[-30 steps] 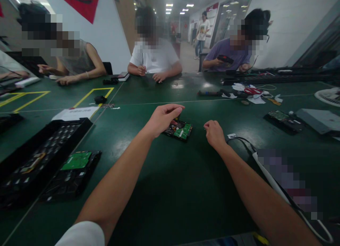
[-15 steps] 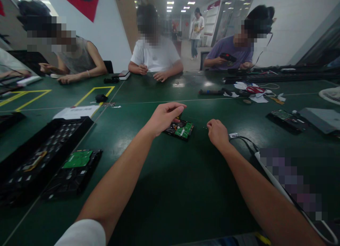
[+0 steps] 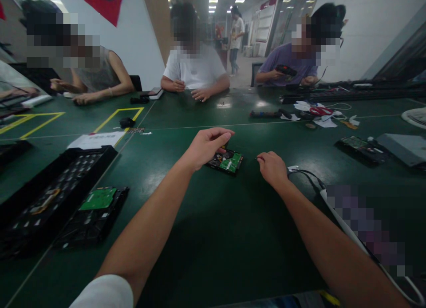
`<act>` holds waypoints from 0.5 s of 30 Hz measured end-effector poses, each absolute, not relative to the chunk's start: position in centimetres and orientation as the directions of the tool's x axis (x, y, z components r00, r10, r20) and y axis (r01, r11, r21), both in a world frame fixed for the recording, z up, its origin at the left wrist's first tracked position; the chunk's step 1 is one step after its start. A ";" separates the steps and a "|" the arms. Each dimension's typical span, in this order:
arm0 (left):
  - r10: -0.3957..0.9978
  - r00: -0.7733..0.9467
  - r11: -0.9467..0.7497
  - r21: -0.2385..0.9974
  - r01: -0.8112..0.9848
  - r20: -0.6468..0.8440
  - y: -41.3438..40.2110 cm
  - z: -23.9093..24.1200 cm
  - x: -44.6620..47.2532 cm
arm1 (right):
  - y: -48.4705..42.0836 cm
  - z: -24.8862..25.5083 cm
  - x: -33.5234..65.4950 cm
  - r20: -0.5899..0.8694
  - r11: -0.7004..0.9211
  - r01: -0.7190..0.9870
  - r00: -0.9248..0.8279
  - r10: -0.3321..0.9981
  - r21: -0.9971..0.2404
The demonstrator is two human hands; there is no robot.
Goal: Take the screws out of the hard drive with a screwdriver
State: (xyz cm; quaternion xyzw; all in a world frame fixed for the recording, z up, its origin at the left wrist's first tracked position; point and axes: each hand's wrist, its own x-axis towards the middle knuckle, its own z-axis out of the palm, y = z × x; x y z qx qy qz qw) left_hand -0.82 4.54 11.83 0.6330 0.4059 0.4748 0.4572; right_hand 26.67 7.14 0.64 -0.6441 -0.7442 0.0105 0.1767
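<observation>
A hard drive lies on the green table with its green circuit board facing up. Over its left part is my left hand, thumb and index finger together. Something dark and yellowish shows beneath those fingers, too hidden to name. To the right of the drive, my right hand rests low at the tabletop. Its thumb and index finger are pinched at a tiny dark speck, too small to make out.
Left of me are a black tray and another hard drive. A cable, a third drive and a grey box lie to the right. Several people sit across the table; one holds a dark tool.
My right hand has shifted slightly left, its fingertips now at the specks on the table. My left hand stays over the drive. A person in the background has walked left.
</observation>
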 end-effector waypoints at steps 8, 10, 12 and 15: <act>0.939 0.234 -0.275 0.959 0.076 0.251 4.6 11.7 -0.8 | 7.3 0.6 26.3 0.184 0.105 0.959 -0.057 0.981 -0.265; 0.939 0.235 -0.276 0.958 0.076 0.252 4.6 11.7 -0.9 | 7.5 0.5 26.3 0.208 0.110 0.952 -0.050 0.977 -0.287; 0.940 0.235 -0.272 0.959 0.084 0.246 4.6 11.7 -0.9 | 7.7 0.5 26.4 0.230 0.118 0.945 -0.046 0.972 -0.307; 0.942 0.237 -0.266 0.959 0.095 0.238 4.6 11.7 -0.9 | 7.7 0.6 26.6 0.229 0.116 0.941 -0.042 0.972 -0.319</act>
